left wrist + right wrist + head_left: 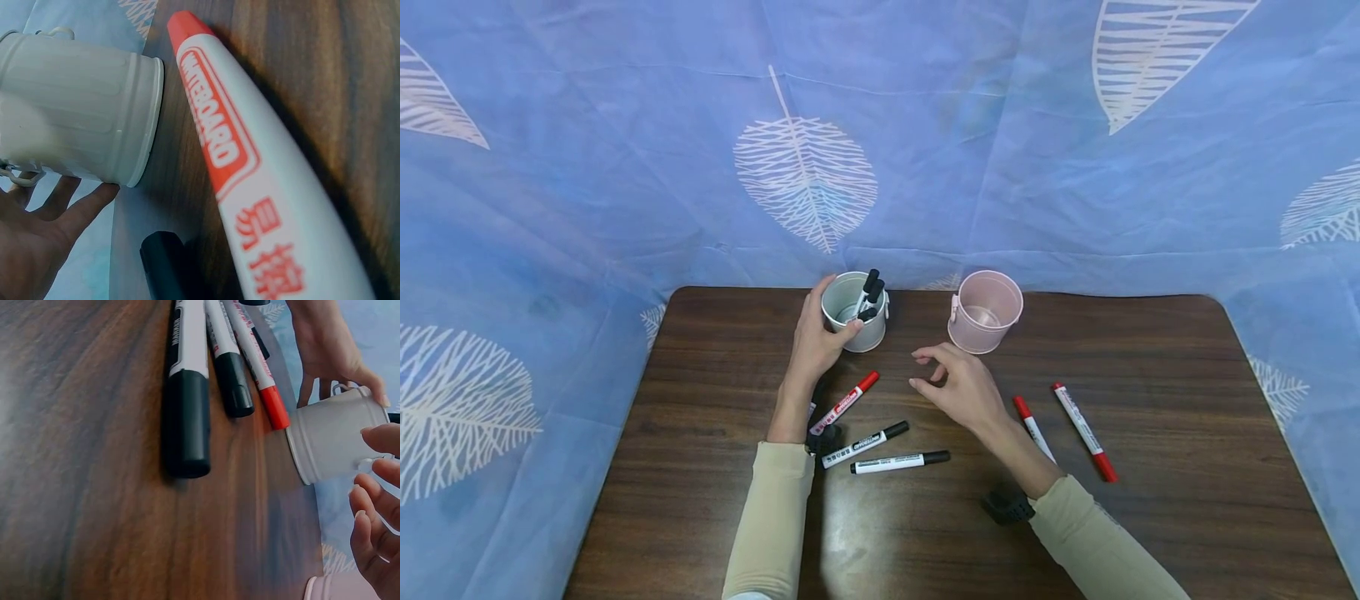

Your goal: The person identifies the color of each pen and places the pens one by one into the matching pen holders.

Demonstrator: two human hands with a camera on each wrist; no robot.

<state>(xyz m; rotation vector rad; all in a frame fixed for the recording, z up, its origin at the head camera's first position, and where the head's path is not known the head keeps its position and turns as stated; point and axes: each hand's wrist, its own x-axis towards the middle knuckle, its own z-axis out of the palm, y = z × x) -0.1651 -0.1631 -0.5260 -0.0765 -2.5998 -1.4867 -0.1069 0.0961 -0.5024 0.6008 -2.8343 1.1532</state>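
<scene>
White metal pail [855, 323] with small side handles stands upright at the rear of the dark wood-grain bench [1187, 517], long axis vertical, mouth up, black-capped markers [870, 293] leaning inside. Head view: left hand [817, 340] grips its wall, thumb curled across the front just under the rim, fingers behind. Right hand [957, 385] hovers between this pail and the empty pink pail [985, 311], holding nothing, fingers loosely curled and apart. Red-capped marker [846, 403] and two black-capped markers [880, 448] lie near the left wrist; two more red-capped markers [1067, 427] lie to the right.

Left wrist view: pail base [140, 125] sits flat on the bench, red marker [250, 181] just beside it.

Right wrist view: left-hand fingers [325, 350] wrap the pail [334, 440]; right fingers [375, 506] are near it, apart from it.

Judgement: light, rigid, smooth painted wall, likely slippery; top-heavy with markers. Best held around mid-wall.
</scene>
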